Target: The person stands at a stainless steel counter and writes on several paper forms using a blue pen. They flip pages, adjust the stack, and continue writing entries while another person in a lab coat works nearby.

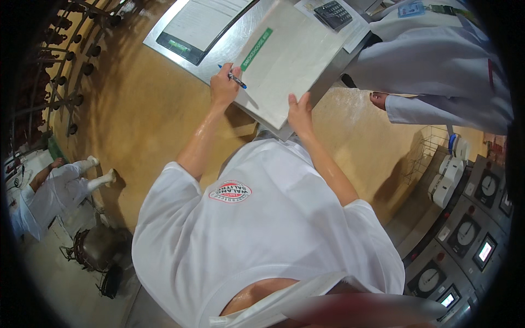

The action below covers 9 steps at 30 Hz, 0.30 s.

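Note:
A large cream-white folder (298,52) with a green label strip lies closed in front of me on a steel table (217,66). My left hand (223,88) is at its left edge, fingers closed round a blue-and-dark pen (236,80) that slants over the cover. At the near right corner, my right hand (301,113) pinches the folder's edge, thumb on top; its other fingers are mostly hidden. A dark calculator (334,15) sits on papers at the folder's far right. Left of the folder, a printed sheet (203,22) rests on a black clipboard (180,50).
A person in a white coat (426,60) stands close at the right; another person (57,186) is far left. A metal rack (71,54) stands at upper left. Control panels with round dials (465,232) line the lower right, near a wire basket (429,143).

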Motion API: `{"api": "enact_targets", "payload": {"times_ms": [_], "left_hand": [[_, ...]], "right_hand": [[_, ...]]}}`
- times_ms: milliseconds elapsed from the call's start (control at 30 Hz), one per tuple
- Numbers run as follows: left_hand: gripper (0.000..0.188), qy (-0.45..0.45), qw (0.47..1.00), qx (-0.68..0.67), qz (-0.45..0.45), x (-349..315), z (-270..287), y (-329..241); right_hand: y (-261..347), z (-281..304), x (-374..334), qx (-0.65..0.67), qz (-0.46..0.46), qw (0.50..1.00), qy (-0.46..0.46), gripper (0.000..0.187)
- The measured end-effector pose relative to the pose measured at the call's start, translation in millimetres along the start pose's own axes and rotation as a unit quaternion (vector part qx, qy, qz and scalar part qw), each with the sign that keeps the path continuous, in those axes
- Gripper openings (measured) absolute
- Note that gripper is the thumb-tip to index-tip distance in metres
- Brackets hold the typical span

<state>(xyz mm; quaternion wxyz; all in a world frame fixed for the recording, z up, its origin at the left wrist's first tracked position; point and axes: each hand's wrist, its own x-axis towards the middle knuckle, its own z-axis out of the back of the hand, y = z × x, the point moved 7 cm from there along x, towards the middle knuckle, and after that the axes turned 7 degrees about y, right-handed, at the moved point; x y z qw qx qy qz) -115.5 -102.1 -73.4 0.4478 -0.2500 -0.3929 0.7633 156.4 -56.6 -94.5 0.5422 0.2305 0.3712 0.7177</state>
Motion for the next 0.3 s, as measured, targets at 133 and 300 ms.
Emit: {"api": "enact_targets", "payload": {"times_ms": [133,300], "left_hand": [[0.033,0.083,0.991,0.107,0.006,19,-23,-2],[0.026,0.050,0.970,0.239,-0.018,23,-18,-7]], "right_hand": [[-39,-15,6,0.011,-0.139,0.984,0.115,0.058],[-3,-2,13,0.114,-0.262,0.931,0.227,0.060]]}}
